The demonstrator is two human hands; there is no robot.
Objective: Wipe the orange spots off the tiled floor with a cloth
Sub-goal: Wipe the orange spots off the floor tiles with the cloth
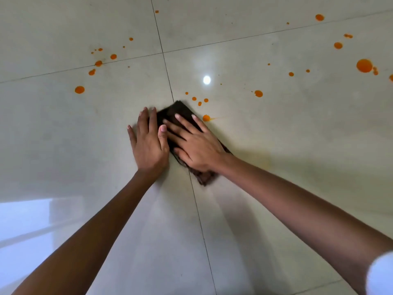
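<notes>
A dark brown folded cloth (180,112) lies flat on the glossy beige tiled floor (276,135), across a grout line. My right hand (195,143) presses flat on the cloth with straight, spread fingers. My left hand (148,141) lies flat beside it, fingers straight, its thumb and fingertips touching the cloth's left edge. An orange spot (206,118) sits right at the cloth's far right edge, with a thin streak trailing right. A cluster of small orange spots (200,101) lies just beyond the cloth. A big orange spot (364,65) is at the far right.
More orange spots are scattered at the far left (79,89) and far right (338,45) of the floor. A faint yellowish smear (261,162) shows right of my right wrist. Window light reflects off the tile at the lower left (25,220).
</notes>
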